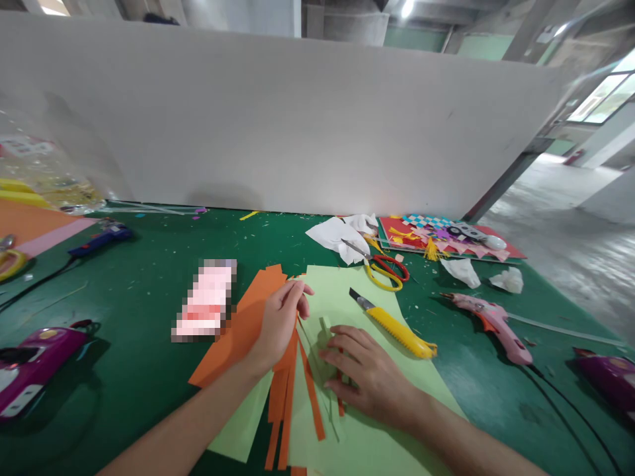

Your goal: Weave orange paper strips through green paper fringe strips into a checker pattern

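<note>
Orange strips (282, 396): they are fanning out between our forearms; a dragging wrist could be scattering them.
Right hand (360, 363): its fingers are lying spaced apart over a pale green strip (325, 324); uneven pressing could be creasing it.
Left hand (285, 320): fingers are bunching narrowly beside the orange sheet (233, 344); we cannot tell whether they are holding anything.
Yellow cutter (397, 325): its bare blade is lying just beyond our right hand; careless reaching could be nicking us.

Yellow cutter (401, 330) obstructs ahead-right of right hand (364, 367); narrow gap leftward.
</note>
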`<state>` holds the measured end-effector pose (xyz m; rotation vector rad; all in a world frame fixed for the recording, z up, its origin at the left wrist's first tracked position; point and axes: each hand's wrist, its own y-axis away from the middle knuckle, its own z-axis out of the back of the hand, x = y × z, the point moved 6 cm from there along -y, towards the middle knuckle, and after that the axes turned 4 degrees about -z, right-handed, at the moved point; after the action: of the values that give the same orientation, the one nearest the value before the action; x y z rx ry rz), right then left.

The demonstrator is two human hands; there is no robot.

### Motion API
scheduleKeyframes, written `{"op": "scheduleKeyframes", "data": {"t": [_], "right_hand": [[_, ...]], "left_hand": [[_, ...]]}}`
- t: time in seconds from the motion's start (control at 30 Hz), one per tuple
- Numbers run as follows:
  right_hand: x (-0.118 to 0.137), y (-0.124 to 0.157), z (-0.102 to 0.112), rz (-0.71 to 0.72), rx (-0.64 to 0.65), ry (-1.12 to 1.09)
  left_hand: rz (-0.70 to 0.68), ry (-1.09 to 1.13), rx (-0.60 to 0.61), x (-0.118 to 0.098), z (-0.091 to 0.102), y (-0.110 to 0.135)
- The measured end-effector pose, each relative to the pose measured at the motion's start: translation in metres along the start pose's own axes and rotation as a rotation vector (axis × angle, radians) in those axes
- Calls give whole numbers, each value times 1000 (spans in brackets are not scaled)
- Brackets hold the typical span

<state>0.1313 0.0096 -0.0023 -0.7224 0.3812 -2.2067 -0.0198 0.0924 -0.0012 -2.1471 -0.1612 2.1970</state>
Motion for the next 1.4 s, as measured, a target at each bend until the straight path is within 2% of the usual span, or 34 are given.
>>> {"op": "scheduleKeyframes", "data": {"t": [0.07,0.2,0.37,0.73,0.83,0.93,1.07,1.17,1.2,1.33,1.4], "right_hand": [[-7,0,7,9,-64,5],[-32,1,22,-95,-205,47],[-44,2,23,-136,-195,22],[-23,-2,16,-63,-101,0],[-26,-2,16,-90,-105,-20],[-31,-1,16,-125,-145,-58],[-32,-3,20,-161,-204,-85],[-28,-18,23,-171,-198,-66],[-27,-27,21,-182,-160,-45],[-34,-71,-3,-267,34,22],[-45,-90,-18,-325,70,-4]], "left_hand": [[0,2,-4,0,0,0],[-6,27,-18,1,1,-1],[-39,40,-24,2,2,-2],[18,23,-18,4,1,-1],[33,106,-61,2,7,-3],[58,279,-118,0,15,-6],[160,528,-160,11,19,-12],[248,656,-178,22,18,-14],[258,671,-183,24,17,-15],[249,673,-184,26,17,-15],[240,666,-181,25,17,-15]]}}
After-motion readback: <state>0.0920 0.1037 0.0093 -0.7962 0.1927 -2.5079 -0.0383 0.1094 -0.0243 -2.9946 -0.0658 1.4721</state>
